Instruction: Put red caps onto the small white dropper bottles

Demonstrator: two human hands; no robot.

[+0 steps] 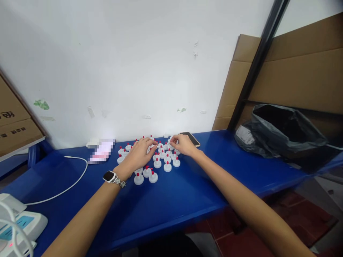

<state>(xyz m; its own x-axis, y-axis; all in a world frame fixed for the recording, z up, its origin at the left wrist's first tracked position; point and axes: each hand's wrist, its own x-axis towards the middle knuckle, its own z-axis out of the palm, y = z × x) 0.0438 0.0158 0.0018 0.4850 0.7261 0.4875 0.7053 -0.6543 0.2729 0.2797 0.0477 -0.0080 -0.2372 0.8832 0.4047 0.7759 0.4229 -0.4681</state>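
Many small white caps with red tips (167, 166) stand in a cluster on the blue table (182, 194). My left hand (139, 153), with a watch (109, 176) on its wrist, reaches over the left part of the cluster. Its thumb and fingers curve closed around a white, red-tipped cap, which they partly cover. To the right, my right hand (183, 144) has its thumb and fingertips pinched together above the caps at the back. Whatever lies in that pinch is too small to make out. Loose red pieces (150, 168) lie by the front caps.
A phone (190, 138) lies behind my right hand. At the right are a black plastic bag (284, 128) and cardboard (300, 71). On the left, a white cable (72, 185) runs to a white device with a blue label (24, 226). The white wall (139, 71) bounds the back.
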